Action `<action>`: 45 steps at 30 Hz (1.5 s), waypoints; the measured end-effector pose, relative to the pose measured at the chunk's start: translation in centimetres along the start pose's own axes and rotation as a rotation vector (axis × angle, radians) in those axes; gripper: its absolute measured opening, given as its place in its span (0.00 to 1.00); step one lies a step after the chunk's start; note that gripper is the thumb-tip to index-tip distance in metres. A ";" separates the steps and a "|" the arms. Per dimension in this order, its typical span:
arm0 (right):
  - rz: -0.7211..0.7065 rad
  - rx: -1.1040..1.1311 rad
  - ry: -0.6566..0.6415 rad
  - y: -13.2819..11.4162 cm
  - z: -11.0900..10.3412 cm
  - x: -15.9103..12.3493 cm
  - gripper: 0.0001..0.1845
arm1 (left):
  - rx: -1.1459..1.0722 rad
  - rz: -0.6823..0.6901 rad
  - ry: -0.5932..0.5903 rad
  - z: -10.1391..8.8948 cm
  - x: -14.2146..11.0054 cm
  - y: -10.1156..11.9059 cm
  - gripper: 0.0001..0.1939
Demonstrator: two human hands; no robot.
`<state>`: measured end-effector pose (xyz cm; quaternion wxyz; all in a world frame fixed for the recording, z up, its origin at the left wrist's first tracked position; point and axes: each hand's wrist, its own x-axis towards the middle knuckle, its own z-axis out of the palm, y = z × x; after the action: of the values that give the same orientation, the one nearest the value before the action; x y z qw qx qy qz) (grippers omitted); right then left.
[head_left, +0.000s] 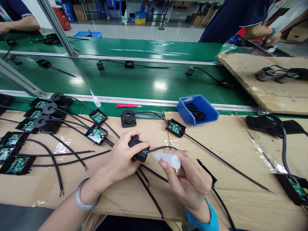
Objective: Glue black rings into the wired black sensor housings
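Note:
My left hand is closed round a black cylindrical housing with a square flange, tilted with its cable end to the right. Between the fingers of my right hand is a small white squeeze bottle, its nozzle pointing at the spot where the cable leaves the housing. Whether the nozzle touches the housing I cannot tell. Behind my right hand, a black box is partly hidden. Just beyond my hands, another black housing stands flange down, cabled to an open box with a green circuit board.
Several housings and circuit-board boxes with loose cables crowd the left. A red cutter knife, a second dropper bottle and a blue bin of black rings line the far edge. Beyond runs a green conveyor; two co-workers are across it.

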<state>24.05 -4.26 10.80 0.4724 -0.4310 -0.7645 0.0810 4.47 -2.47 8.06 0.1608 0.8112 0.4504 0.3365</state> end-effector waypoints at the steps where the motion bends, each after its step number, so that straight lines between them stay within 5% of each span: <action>1: -0.004 0.004 -0.004 -0.1 0.0 0.0 0.09 | -0.001 -0.002 -0.003 0.0 0.0 0.0 0.25; 6: 0.136 0.137 -0.015 -0.4 -0.6 -0.8 0.08 | -0.027 -0.056 -0.016 -0.2 0.2 0.2 0.26; 10: 0.300 0.278 0.109 0.1 -0.8 -1.7 0.08 | -0.169 -0.195 0.013 0.1 0.5 0.5 0.24; 14: 0.276 0.281 0.242 0.4 -0.2 -1.7 0.08 | -0.546 -0.448 -0.039 0.9 0.6 0.6 0.28; 19: 0.174 0.204 0.170 0.2 0.5 -0.9 0.10 | -1.040 -0.657 -0.177 1.5 0.6 1.1 0.30; 33: -0.002 0.096 0.108 -0.2 0.9 0.2 0.10 | -1.158 -0.671 -0.192 1.8 0.5 1.3 0.30; 45: 0.063 0.164 0.061 -0.4 0.6 0.2 0.08 | -1.151 -0.689 -0.199 1.7 0.5 1.2 0.32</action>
<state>23.30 -4.24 10.83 0.5265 -0.4169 -0.7266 0.1449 6.60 -2.67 7.71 0.7058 0.4334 0.4154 0.3760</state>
